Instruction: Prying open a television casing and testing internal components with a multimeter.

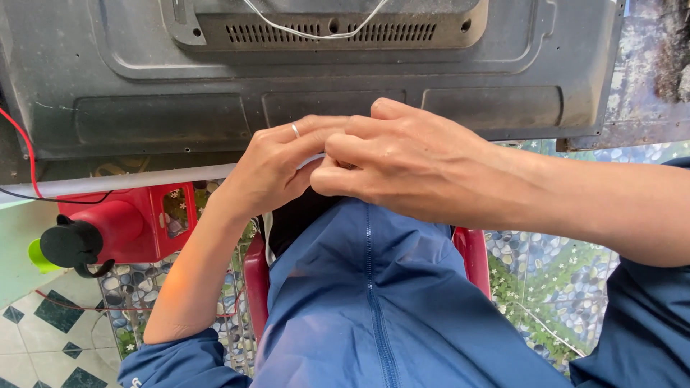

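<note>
My left hand (277,165), with a ring on one finger, and my right hand (402,158) meet at the lower edge of a big grey metal back panel (144,79). Their fingers press together on a thin white strip (136,179) that runs along that edge. What the fingertips pinch is hidden between them. Below the hands lies my blue zipped jacket (374,294).
A white wire (309,30) loops over the panel's vent slots. Red and black wires (32,172) hang at the left. A red stool (154,219) with a black-capped red tool (86,233) stands lower left. Red chair edges (471,251) flank my lap over a pebble-patterned floor (560,280).
</note>
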